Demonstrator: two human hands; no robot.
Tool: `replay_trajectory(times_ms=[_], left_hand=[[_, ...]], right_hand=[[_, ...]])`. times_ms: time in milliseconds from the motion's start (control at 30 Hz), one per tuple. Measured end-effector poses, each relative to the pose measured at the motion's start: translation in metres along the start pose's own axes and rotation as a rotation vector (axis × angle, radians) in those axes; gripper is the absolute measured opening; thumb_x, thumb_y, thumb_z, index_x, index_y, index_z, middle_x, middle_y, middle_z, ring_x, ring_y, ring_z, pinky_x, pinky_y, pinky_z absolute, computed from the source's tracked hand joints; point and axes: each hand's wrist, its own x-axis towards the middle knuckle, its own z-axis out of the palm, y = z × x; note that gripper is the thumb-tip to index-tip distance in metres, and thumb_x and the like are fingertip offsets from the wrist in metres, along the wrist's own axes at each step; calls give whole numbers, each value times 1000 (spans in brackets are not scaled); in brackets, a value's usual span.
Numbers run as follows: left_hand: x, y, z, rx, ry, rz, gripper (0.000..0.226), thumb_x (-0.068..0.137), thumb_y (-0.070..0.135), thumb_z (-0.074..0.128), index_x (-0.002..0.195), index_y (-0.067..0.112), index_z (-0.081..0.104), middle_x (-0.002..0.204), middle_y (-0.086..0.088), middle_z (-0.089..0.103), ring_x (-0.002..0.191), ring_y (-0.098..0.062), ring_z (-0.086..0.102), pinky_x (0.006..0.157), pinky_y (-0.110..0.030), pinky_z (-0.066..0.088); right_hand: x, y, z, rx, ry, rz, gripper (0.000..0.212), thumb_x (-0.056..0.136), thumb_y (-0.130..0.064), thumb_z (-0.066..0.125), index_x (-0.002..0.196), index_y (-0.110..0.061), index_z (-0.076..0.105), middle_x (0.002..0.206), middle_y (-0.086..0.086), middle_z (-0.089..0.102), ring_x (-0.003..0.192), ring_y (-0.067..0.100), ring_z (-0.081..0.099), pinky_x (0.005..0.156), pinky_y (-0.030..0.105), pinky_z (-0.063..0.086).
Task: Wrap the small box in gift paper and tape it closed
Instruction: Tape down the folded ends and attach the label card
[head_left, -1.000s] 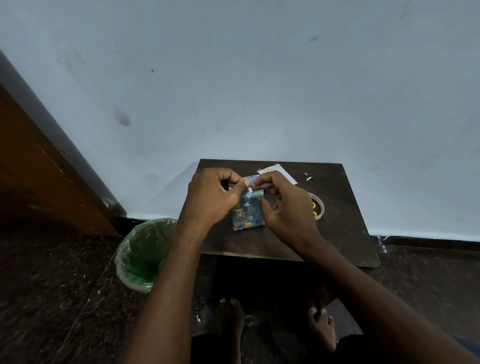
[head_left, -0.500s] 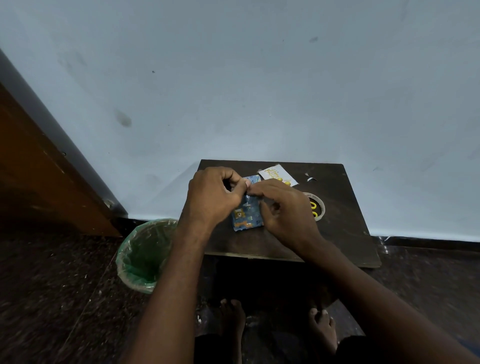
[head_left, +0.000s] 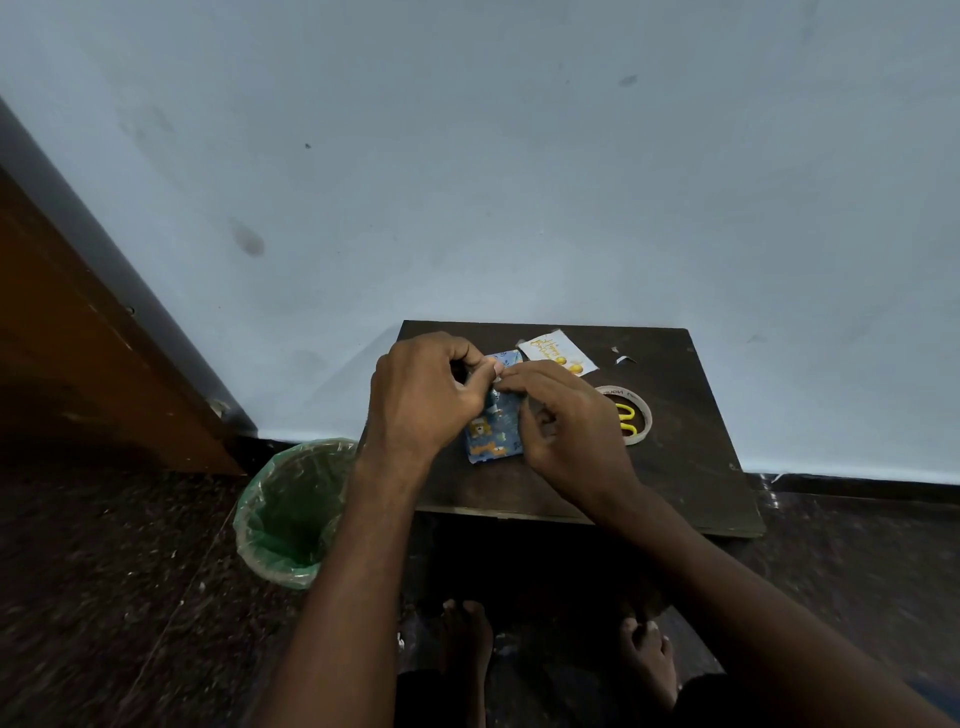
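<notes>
A small box wrapped in blue gift paper (head_left: 493, 436) with orange cartoon prints lies on the dark wooden table (head_left: 685, 467). My left hand (head_left: 421, 400) grips its left side, thumb and forefinger pinching the paper at the top. My right hand (head_left: 566, 421) curls over its right side, and its fingertips meet the left hand's at the paper's upper fold. The box itself is hidden under the paper. A roll of tape (head_left: 631, 415) lies just right of my right hand, with yellow scissor handles (head_left: 627, 420) inside its ring.
A white card with yellow print (head_left: 556, 353) lies at the table's back, small paper scraps (head_left: 623, 358) to its right. A green-lined waste bin (head_left: 291, 512) stands on the floor at the left. Bare feet (head_left: 644, 649) show under the table; a wall runs behind.
My right hand's fingers slid left and down over the top of the wrapped box, closing in on the left hand's fingertips. The box stayed in place.
</notes>
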Motion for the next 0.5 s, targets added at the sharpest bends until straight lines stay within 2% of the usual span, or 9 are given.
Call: replay_trajectory(times_ms=[100,233,333,433,500], left_hand=[[0,1,-1,-9,-1,-22,14,85,40,86,78,29,81,81,13,76,71,-7,69,64,-28,54],[0,1,1,-68,-16,-103,16,79,40,91,78,28,81,81,18,74,72,-2,69,66,-30,59],[1,-1,3,-198,-45,-237,26,74,37,96,91,32,77,86,15,71,71,1,67,71,-27,58],[2,-3,5,-291,-97,-340,30,76,32,95,99,32,76,86,10,73,72,-1,66,71,-23,55],[3,-4,7,-379,-106,-368,25,81,23,93,98,29,77,91,12,76,73,3,66,72,-18,54]], right_hand=[[0,-1,1,2,3,-1,38,81,11,66,111,-10,77,118,0,74,112,13,67,95,27,55],[1,0,0,18,11,28,37,80,11,66,106,-12,78,111,-2,68,100,12,66,79,21,53],[2,0,-3,21,2,35,36,78,11,66,100,-14,77,106,-4,68,94,9,66,73,18,50],[2,-1,-5,0,-17,37,29,81,5,67,100,-15,75,102,-4,67,85,10,64,66,27,53],[2,-1,-6,-40,-39,38,31,84,0,69,111,-14,73,103,-2,66,85,14,62,66,32,52]])
